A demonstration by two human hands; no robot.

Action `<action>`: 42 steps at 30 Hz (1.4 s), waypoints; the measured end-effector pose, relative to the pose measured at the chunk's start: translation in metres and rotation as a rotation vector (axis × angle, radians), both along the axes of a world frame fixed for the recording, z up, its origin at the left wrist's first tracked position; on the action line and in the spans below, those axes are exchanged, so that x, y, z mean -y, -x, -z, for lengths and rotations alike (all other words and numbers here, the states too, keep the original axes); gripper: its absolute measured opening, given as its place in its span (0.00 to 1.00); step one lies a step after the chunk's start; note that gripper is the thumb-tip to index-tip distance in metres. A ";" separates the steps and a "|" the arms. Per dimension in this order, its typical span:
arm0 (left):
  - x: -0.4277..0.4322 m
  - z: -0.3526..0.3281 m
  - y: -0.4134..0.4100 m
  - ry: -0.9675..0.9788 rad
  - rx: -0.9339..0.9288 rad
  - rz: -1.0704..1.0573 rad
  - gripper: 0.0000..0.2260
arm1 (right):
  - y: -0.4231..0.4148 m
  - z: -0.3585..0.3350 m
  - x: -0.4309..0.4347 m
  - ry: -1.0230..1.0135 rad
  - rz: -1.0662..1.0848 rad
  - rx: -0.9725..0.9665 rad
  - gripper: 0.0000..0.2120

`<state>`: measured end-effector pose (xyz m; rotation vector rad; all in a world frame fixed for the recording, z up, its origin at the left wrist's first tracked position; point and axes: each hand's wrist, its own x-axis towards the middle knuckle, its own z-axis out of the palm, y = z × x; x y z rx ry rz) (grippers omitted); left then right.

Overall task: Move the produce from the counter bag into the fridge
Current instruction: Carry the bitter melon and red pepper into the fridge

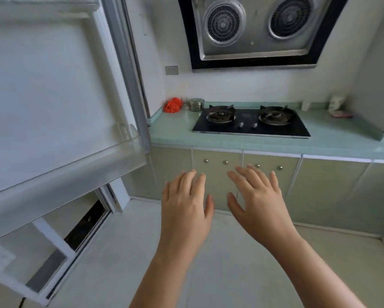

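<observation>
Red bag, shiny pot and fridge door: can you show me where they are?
red bag (172, 105): head view, on its crumpled middle.
shiny pot (196, 106): head view, on its metal side.
fridge door (53, 85): head view, on its white inner panel.

Pale green counter (333, 138) bears black two-burner gas hob (251, 126); red bag (172, 104) and steel canister (196, 104) at back-left corner.

Left hand (185, 203) and right hand (256, 196) outstretched, empty; fridge door (53, 96) open; red bag (172, 105) on tabletop (173, 130).
</observation>
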<state>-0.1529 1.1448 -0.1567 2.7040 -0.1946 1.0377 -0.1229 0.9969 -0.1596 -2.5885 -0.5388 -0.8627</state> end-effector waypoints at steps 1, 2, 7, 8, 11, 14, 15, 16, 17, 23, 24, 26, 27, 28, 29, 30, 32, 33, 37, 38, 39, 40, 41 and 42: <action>0.015 0.002 -0.003 0.008 -0.002 0.052 0.18 | 0.004 0.001 0.015 0.009 0.044 -0.005 0.19; 0.030 0.004 -0.006 0.016 -0.002 0.103 0.18 | 0.009 0.002 0.029 0.017 0.084 -0.013 0.20; 0.113 0.009 -0.024 0.036 0.013 0.328 0.18 | 0.028 0.007 0.107 0.004 0.282 -0.013 0.21; 0.131 0.010 -0.027 0.038 0.017 0.371 0.18 | 0.031 0.008 0.124 -0.003 0.322 -0.010 0.21; 0.192 0.013 -0.037 0.038 0.028 0.502 0.18 | 0.040 0.013 0.182 -0.011 0.459 -0.023 0.22; 0.259 0.015 -0.046 0.036 0.015 0.614 0.17 | 0.046 0.014 0.243 -0.026 0.587 -0.014 0.22; 0.281 0.016 -0.048 0.038 0.015 0.642 0.17 | 0.048 0.015 0.263 -0.028 0.620 -0.011 0.22; 0.310 0.016 -0.050 0.040 0.014 0.672 0.17 | 0.051 0.015 0.289 -0.028 0.655 -0.012 0.21; 0.331 0.015 -0.051 0.038 0.003 0.695 0.18 | 0.052 0.014 0.308 -0.022 0.678 -0.006 0.20; 0.466 0.007 -0.057 0.037 -0.027 0.865 0.18 | 0.067 0.008 0.436 -0.019 0.864 -0.002 0.19; 0.486 0.005 -0.058 0.037 -0.031 0.886 0.18 | 0.070 0.007 0.454 -0.025 0.893 0.000 0.19; 0.521 0.007 -0.060 0.033 -0.041 0.939 0.18 | 0.075 0.009 0.484 -0.017 0.947 -0.003 0.20; 0.537 0.008 -0.060 0.030 -0.044 0.970 0.18 | 0.078 0.011 0.497 -0.014 0.973 -0.009 0.20; 0.552 0.010 -0.061 0.026 -0.047 1.003 0.18 | 0.081 0.013 0.509 -0.017 0.998 -0.015 0.21; 0.567 0.012 -0.063 0.026 -0.048 1.032 0.18 | 0.083 0.016 0.521 -0.023 1.022 -0.016 0.22; 0.582 0.014 -0.065 0.028 -0.051 1.059 0.18 | 0.084 0.018 0.533 -0.028 1.049 -0.014 0.22; 0.612 0.019 -0.071 0.035 -0.058 1.106 0.18 | 0.084 0.022 0.556 -0.038 1.109 -0.021 0.22; 0.627 0.022 -0.075 0.036 -0.059 1.129 0.18 | 0.083 0.025 0.567 -0.040 1.139 -0.022 0.22; 0.684 0.038 -0.102 0.029 -0.072 1.222 0.18 | 0.064 0.038 0.610 -0.016 1.235 -0.018 0.22; 0.698 0.041 -0.113 0.032 -0.076 1.239 0.18 | 0.053 0.039 0.622 -0.008 1.251 -0.012 0.21; 0.712 0.043 -0.125 0.035 -0.079 1.248 0.18 | 0.041 0.040 0.634 -0.001 1.264 -0.003 0.19; 0.725 0.045 -0.139 0.038 -0.084 1.254 0.19 | 0.027 0.041 0.647 0.007 1.273 0.005 0.18; 0.738 0.046 -0.155 0.042 -0.089 1.262 0.19 | 0.011 0.040 0.658 0.015 1.280 0.009 0.18; 0.750 0.046 -0.172 0.047 -0.092 1.271 0.19 | -0.005 0.039 0.670 0.024 1.287 0.013 0.18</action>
